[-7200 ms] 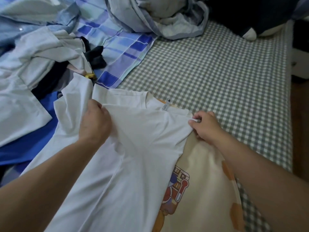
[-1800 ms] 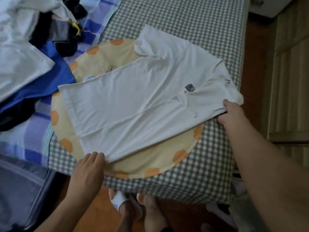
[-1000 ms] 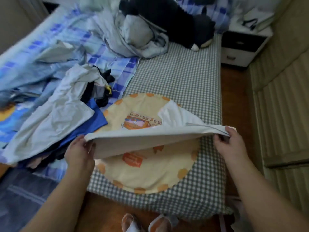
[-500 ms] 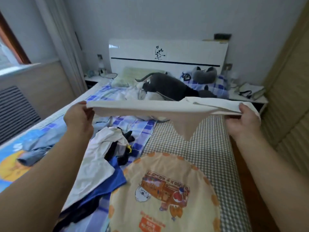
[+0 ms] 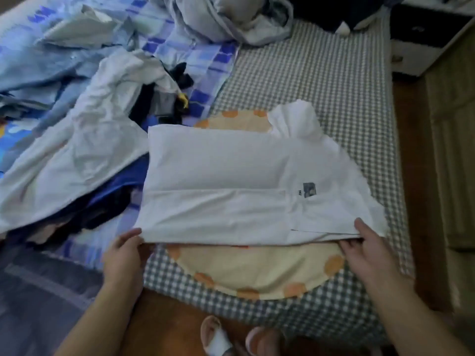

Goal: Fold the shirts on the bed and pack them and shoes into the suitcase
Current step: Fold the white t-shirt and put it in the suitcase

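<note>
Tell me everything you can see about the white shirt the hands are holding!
The white shirt looks like soft cotton. It lies flat and partly folded on a round yellow mat on the checked bed, with one short sleeve sticking up at the back. A small dark patch sits on its chest. The left hand and right hand grip its near corners.

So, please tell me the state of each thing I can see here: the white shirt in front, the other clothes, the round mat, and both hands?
white shirt: partly folded, lying flat on the round mat
round mat: spread flat on the checked sheet, partly covered
clothes pile: unfolded, crumpled in a heap
left hand: pinching the shirt's near left corner
right hand: gripping the shirt's near right corner
checked sheet: spread on the bed
</note>
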Action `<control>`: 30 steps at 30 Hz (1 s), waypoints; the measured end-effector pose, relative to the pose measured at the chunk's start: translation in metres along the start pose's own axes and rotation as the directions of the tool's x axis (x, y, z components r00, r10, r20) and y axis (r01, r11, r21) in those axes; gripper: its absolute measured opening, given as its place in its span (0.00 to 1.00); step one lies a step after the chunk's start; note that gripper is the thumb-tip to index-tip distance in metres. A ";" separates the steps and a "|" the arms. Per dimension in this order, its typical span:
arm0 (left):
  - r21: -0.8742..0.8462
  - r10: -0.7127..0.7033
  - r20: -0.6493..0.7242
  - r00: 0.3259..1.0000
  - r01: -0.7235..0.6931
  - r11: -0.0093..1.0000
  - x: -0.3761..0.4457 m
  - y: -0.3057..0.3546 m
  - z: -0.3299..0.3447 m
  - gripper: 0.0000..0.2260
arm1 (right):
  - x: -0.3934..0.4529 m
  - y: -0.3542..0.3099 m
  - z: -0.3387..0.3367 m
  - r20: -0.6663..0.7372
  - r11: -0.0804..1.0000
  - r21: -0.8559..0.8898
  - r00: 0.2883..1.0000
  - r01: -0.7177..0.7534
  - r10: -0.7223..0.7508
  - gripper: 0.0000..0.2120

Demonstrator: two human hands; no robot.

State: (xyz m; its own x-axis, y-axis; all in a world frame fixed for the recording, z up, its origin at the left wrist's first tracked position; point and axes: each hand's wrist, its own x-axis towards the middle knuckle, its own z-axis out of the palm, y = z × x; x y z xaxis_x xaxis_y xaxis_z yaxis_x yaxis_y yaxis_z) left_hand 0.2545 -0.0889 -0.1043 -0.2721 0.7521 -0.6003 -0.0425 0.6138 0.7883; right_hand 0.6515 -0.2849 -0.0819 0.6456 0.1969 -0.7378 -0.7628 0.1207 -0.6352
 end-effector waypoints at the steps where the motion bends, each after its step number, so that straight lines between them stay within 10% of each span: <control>1: 0.000 -0.059 0.005 0.998 0.059 0.998 0.004 -0.021 -0.001 0.07 | 0.012 0.015 -0.011 -0.049 0.999 -0.043 0.999 0.022 -0.024 0.25; 11: 0.338 0.052 -0.167 0.985 0.007 0.941 -0.021 -0.057 -0.037 0.05 | 0.031 0.017 -0.071 -0.242 0.960 -0.275 0.962 0.054 -0.123 0.19; 17: 0.691 -0.094 -0.203 0.975 0.211 0.691 -0.090 -0.090 -0.054 0.08 | 0.006 0.009 -0.112 -0.353 0.914 -0.405 0.927 -0.027 -0.130 0.27; 20: 0.786 -0.203 -0.232 0.951 0.306 0.537 -0.114 -0.087 -0.040 0.11 | -0.014 -0.012 -0.095 -0.428 0.690 -0.722 0.813 -0.045 -0.395 0.29; 23: 0.854 -0.052 -0.117 0.992 0.127 0.505 -0.121 -0.057 -0.009 0.15 | -0.027 -0.025 -0.048 -0.089 0.255 -0.963 0.786 0.089 -0.611 0.26; 25: 0.868 0.071 0.069 0.995 -0.095 0.488 -0.114 -0.035 0.020 0.14 | -0.009 -0.024 -0.014 0.267 -0.012 -0.954 0.830 0.300 -0.489 0.22; 30: 0.755 0.235 0.477 0.847 -0.532 0.383 -0.087 -0.001 0.116 0.13 | 0.069 -0.040 0.089 0.608 -0.244 -0.787 0.777 0.566 -0.161 0.19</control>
State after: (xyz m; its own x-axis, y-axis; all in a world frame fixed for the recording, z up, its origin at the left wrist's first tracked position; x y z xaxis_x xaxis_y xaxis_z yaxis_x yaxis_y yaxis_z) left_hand 0.3896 -0.1268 -0.0684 0.2185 0.8958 -0.3871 0.8546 0.0159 0.5191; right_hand 0.7235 -0.1896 -0.0871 0.6024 0.7256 -0.3326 0.5798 -0.6842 -0.4424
